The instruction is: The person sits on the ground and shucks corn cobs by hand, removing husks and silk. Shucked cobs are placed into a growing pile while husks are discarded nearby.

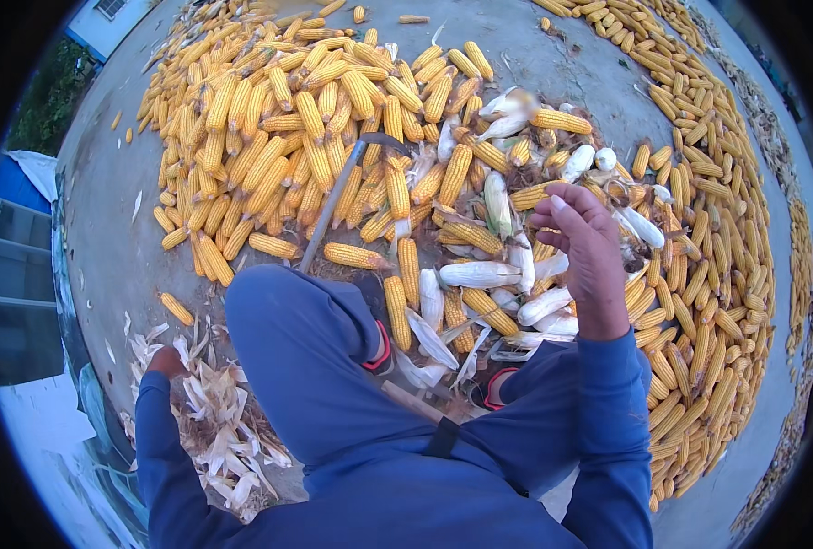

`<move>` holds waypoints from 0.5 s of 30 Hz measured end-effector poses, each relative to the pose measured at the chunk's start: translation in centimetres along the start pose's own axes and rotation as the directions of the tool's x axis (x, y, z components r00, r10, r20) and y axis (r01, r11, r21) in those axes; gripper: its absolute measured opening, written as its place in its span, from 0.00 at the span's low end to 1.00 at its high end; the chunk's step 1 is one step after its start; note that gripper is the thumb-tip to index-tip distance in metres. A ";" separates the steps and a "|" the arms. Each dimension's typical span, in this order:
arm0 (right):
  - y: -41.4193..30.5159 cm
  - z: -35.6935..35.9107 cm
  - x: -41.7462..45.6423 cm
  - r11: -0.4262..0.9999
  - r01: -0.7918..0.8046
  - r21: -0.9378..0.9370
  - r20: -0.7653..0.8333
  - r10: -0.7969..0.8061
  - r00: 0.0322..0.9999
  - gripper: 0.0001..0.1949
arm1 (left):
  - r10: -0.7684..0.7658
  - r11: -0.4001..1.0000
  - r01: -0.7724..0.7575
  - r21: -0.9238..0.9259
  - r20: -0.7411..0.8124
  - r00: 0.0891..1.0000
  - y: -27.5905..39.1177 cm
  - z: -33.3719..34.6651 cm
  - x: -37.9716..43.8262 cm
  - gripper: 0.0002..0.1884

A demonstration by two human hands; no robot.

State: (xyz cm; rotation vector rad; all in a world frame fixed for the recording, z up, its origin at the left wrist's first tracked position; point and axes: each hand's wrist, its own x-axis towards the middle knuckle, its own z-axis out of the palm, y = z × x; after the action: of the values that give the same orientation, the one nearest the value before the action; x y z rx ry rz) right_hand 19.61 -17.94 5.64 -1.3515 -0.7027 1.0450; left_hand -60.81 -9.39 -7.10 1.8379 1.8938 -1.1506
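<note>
My right hand (581, 240) hovers over a heap of corn ears, fingers loosely curled and apart, with nothing seen in them. Below and beside it lie ears in pale husk, among them a white-husked ear (480, 274) and a greenish-husked ear (498, 202). A bare yellow corn ear (530, 197) is close to its fingertips. Down at the left, my left hand (168, 361) is at a pile of loose dry corn husks (221, 425). Its fingers are hidden or blurred, so whether it holds a husk is unclear.
A large heap of husked yellow corn (262, 158) spreads ahead and left. Another long corn heap (715, 274) curves along the right. A long-handled tool with a curved head (331, 206) leans by my left knee. Concrete ground (105, 240) shows at the left.
</note>
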 end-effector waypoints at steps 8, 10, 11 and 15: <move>0.8 -1.9 1.0 0.990 -0.037 0.135 -0.074 0.047 0.996 0.13 | 0.332 0.879 -0.462 -0.120 -0.542 0.772 25.9 -23.4 3.8 0.22; 0.6 -2.8 1.0 0.983 -0.055 0.177 -0.127 0.078 0.989 0.12 | 0.488 0.809 -0.587 -0.012 -0.544 0.683 34.4 -27.8 3.5 0.18; 0.7 -3.4 0.9 0.978 -0.057 0.198 -0.121 0.083 0.989 0.12 | 0.604 0.769 -0.631 0.104 -0.442 0.664 38.6 -29.4 3.5 0.17; 0.9 -5.1 0.9 0.961 -0.068 0.268 -0.124 0.104 0.987 0.12 | 0.785 0.580 -0.743 0.334 0.015 0.620 52.8 -30.8 0.0 0.21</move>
State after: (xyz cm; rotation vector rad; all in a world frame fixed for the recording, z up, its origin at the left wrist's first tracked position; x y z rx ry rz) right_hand 24.35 -19.39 3.97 -1.2171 -0.3900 1.0630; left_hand -1.51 5.57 -5.55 2.5620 0.7271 -1.0199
